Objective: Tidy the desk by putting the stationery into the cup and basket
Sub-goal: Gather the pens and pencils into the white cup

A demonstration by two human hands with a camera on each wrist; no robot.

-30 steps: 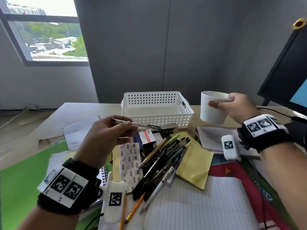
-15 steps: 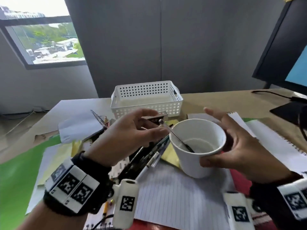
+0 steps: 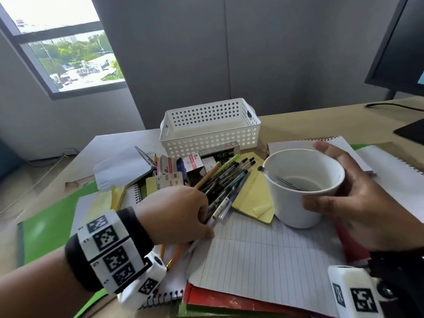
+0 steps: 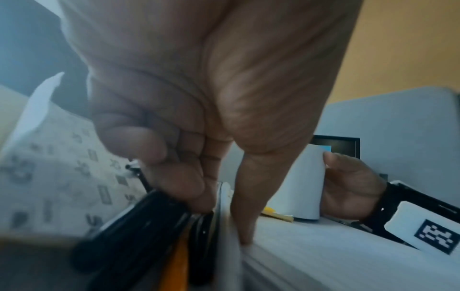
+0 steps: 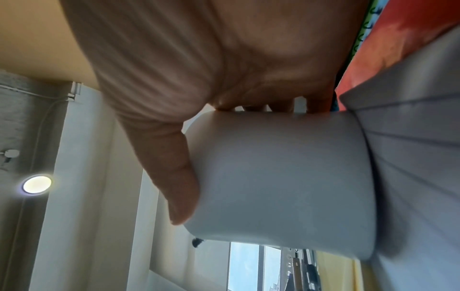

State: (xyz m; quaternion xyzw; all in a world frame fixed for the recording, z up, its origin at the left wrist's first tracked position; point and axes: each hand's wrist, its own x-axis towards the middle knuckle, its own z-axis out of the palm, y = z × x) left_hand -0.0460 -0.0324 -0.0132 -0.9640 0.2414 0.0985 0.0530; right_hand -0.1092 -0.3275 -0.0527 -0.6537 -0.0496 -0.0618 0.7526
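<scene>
A white cup stands on lined paper right of centre, and my right hand grips it round the side and rim. In the right wrist view the thumb lies along the cup. One thin pen leans inside, its black end over the rim. My left hand is down on the near end of the pile of pens, fingers curled round several dark pens. The white perforated basket stands behind the pile.
Small staple boxes and a printed card lie between the pens and basket. A yellow notepad sits beside the cup. Spiral notebooks, a red folder and green sheets cover the desk. A monitor stands far right.
The pen that my left hand held over the cup now lies inside it. My left hand has dropped to the pen pile and closed on several pens. The cup stays on the paper.
</scene>
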